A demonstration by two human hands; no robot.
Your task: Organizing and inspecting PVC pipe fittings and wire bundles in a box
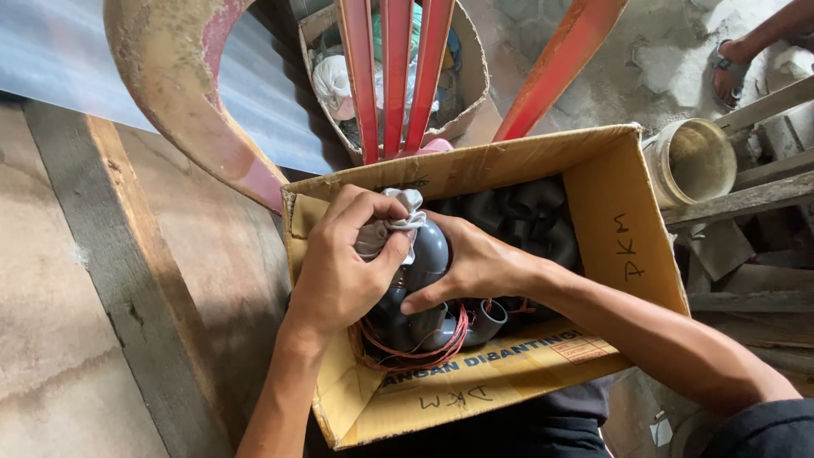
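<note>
Left hand (pixel 339 267) fingers (pixel 373 208) pinched shut on white cloth (pixel 398 219), right hand (pixel 471 267) fingers curled around grey pipe elbow (pixel 431 250), both over open brown cardboard box (pixel 610 220) with black handwriting and blue print on flaps.

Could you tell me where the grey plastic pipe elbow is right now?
In the head view, the grey plastic pipe elbow sits centre frame, gripped between both hands over the open cardboard box, above the red string.

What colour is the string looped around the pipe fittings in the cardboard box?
Red, seen in the head view: the string loops around the grey pipe fittings.
</note>
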